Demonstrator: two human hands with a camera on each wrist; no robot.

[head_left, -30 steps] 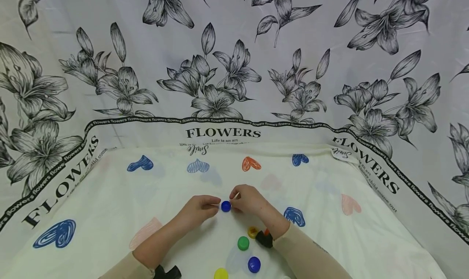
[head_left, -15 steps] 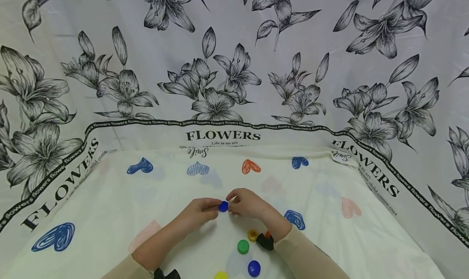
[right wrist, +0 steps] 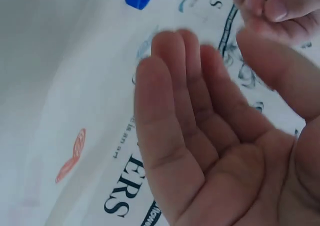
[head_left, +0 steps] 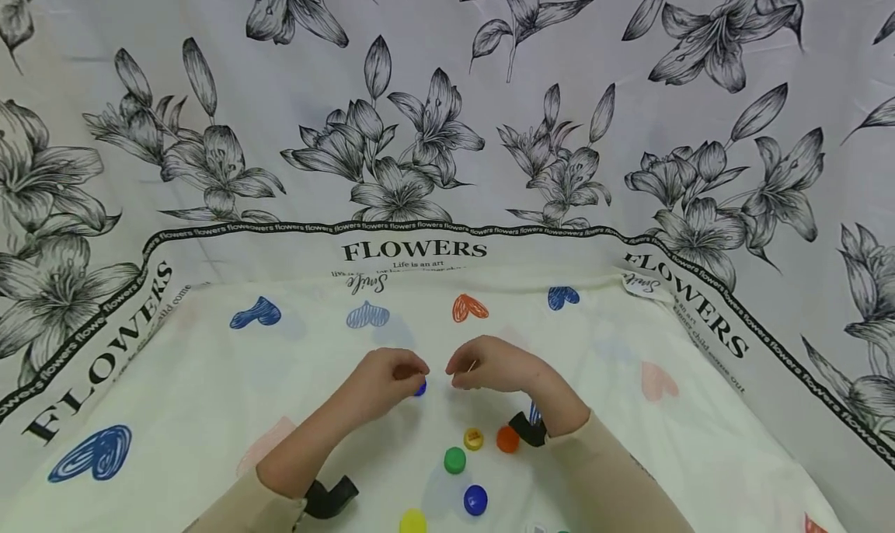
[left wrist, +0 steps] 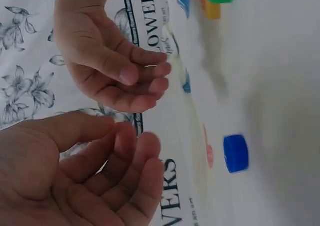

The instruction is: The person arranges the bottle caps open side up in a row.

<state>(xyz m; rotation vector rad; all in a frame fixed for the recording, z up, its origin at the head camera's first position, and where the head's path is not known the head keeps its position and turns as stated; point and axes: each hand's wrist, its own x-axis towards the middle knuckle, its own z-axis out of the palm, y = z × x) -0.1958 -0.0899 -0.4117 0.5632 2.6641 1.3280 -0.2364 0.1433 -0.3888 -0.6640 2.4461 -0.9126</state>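
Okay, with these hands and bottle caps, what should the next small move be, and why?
Perhaps draw the right hand toward the orange bottle cap. Neither that hand nor the left hand appears to hold anything; the far blue bottle cap sits on the cloth, with the orange one lying apart from it.

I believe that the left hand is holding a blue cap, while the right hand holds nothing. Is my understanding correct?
Not entirely: the left hand is not holding a blue cap. The left wrist view shows the nearby blue cap resting on the white cloth, apart from that hand. The right hand does hold nothing, as you wrote.
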